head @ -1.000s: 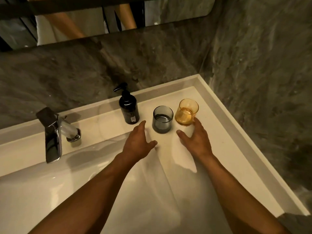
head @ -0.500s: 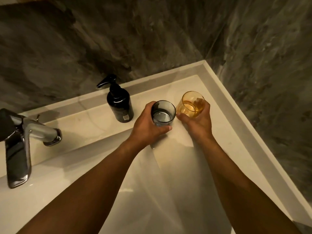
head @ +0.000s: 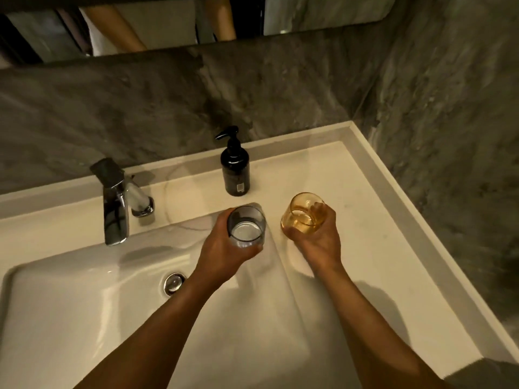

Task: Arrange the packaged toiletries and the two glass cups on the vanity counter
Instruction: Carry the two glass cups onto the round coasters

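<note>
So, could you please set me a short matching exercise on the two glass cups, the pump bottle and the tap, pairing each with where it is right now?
Things:
1. grey glass cup
2. amber glass cup
3. black pump bottle
4. chrome tap

Places:
a. standing on the counter by the back wall
b. held in the right hand
c. mounted behind the basin, on the left
d. held in the left hand

Pairs: 1-d, 2-b, 3-a, 4-c

Dim warm light, glare on the white basin (head: 84,318), perhaps slight blur toward the bowed edges.
</note>
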